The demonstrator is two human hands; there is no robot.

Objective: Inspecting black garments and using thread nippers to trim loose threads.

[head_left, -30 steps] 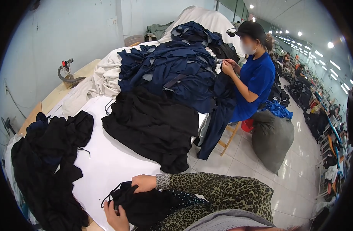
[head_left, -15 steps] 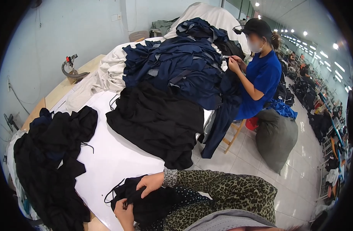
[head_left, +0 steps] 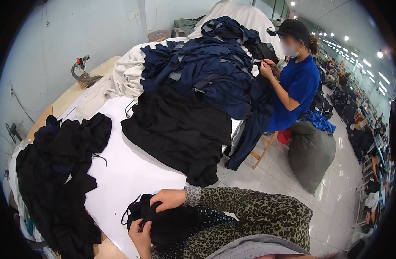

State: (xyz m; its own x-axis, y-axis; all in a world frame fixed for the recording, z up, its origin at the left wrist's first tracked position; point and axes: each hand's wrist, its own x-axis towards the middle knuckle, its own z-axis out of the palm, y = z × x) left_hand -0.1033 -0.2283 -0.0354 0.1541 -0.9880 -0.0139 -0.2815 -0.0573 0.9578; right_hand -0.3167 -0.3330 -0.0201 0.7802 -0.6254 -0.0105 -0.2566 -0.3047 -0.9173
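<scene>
A black garment lies bunched across my lap and the near table edge, a thin black cord looping out at its left. My left hand pinches its cloth between thumb and fingers. Just above and to the right, my right hand grips the same garment, fingers curled into the fabric. Folds hide the fingertips in part. Beyond my hands a black garment pile is spread on the white tabletop. Another black heap covers the table's left side, a cord hanging from it.
A large navy garment pile rises at the far end over white cloth. A co-worker in a blue shirt sits at the right, handling navy cloth. A stuffed grey sack stands on the tiled floor. A clamp-like tool sits far left.
The view has shifted slightly. My hands stay on the black garment, with the right hand moved a little up and left along it. A small dark speck now shows on the white tabletop.
</scene>
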